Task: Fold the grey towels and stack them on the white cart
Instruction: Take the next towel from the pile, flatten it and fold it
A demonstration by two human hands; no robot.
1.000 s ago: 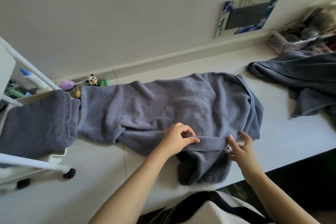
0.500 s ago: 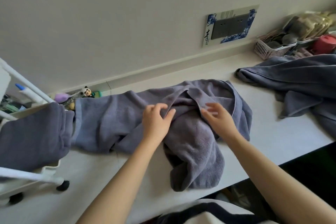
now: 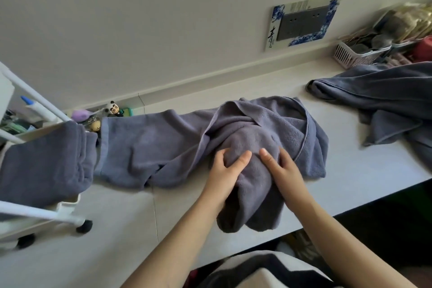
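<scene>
Far left: white cart (image 3: 35, 214) on black castors, with a folded grey towel (image 3: 44, 161) lying on its shelf and overhanging the near edge. Behind the cart's rail, a blue-capped tube (image 3: 35, 106). Just right of the cart, at the wall, small items: a lilac object (image 3: 79, 114) and a panda figurine (image 3: 114, 108). On the white counter (image 3: 362, 177), centre: a grey towel (image 3: 145, 145) laid out long from left to right, its left end just beside the folded one, its middle bunched into a hump, and one part hanging over the near counter edge. Left hand (image 3: 225, 172) is on the left flank of the hump, thumb and fingers curled into the cloth and gripping a fold. Right hand (image 3: 284, 170) lies on the right flank, fingers straight and together, pressing flat on the cloth. The two hands are near each other, apart, with cloth between. On the wall above: grey socket plate (image 3: 301, 21) in a blue-and-white surround. Right: a second grey towel (image 3: 385, 98), crumpled, unfolded, well apart from the first. Far right, at the wall: white slotted basket (image 3: 353, 54) holding dark items; detail unclear.
</scene>
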